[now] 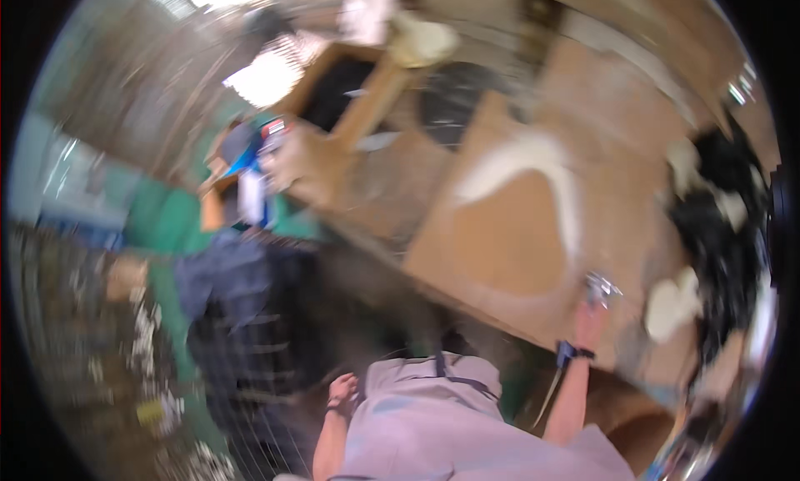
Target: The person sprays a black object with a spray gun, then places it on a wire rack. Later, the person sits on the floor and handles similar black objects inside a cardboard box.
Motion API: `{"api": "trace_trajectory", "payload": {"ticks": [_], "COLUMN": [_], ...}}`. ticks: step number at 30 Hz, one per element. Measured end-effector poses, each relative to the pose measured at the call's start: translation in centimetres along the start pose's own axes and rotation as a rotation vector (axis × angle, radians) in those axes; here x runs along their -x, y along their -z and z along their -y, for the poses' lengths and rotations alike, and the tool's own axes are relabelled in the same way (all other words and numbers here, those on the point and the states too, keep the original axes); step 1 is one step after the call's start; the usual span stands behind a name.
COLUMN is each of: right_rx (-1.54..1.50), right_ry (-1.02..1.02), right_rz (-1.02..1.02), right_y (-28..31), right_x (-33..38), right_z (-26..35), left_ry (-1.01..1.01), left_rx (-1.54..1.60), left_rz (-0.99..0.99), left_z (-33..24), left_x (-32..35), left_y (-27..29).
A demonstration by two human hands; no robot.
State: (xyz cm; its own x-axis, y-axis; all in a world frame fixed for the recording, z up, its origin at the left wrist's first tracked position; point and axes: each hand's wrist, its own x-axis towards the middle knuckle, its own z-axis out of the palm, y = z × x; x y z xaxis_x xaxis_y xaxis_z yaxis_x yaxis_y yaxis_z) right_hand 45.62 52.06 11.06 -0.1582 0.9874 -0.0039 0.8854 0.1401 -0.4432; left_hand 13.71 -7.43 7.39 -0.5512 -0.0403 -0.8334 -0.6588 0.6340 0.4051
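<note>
My right hand (592,318) reaches over the cardboard-covered table, closed around a blurred silvery metal tool that looks like a spray gun (602,288). A dark band circles that wrist, and a thin pale line, perhaps a hose, runs beside the forearm. Just ahead of the tool, on the brown cardboard (508,239), lies a soft-edged white curved mark (572,206). Beside my waist, off the table, my left hand (343,389) hangs with its fingers curled in; nothing shows in it.
Right of my hand are cream-coloured pieces (673,304) and a heap of black material (723,231). Farther off stand a box with dark contents (337,89) and a round dark disc (458,102). Dark blue cloth (225,277) covers something at left. Motion blurs much of the view.
</note>
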Motion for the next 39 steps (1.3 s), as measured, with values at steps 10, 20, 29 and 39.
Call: {"api": "trace_trajectory", "payload": {"ticks": [10, 20, 29, 39], "right_rx": [0.541, 0.629, -0.057, -0.928], "right_ry": [0.245, 0.184, 0.871, 1.685], "right_rz": [0.052, 0.077, 0.589, 1.324], "right_y": [-4.5, -8.0, -8.7, 17.0], "right_x": [-14.9, -8.9, 8.4, 32.2], "right_z": [0.7, 8.2, 24.5, 47.3], "left_ry": [0.118, 0.179, 0.268, 0.287], "left_rx": [0.307, 0.549, 0.770, 0.829], "left_rz": [-0.254, -0.280, -0.371, -0.385], "left_z": [7.5, 13.8, 16.6, 29.1], "left_x": [4.8, 7.9, 10.9, 12.4], "left_y": [-0.9, -4.0, -5.9, -11.3]}}
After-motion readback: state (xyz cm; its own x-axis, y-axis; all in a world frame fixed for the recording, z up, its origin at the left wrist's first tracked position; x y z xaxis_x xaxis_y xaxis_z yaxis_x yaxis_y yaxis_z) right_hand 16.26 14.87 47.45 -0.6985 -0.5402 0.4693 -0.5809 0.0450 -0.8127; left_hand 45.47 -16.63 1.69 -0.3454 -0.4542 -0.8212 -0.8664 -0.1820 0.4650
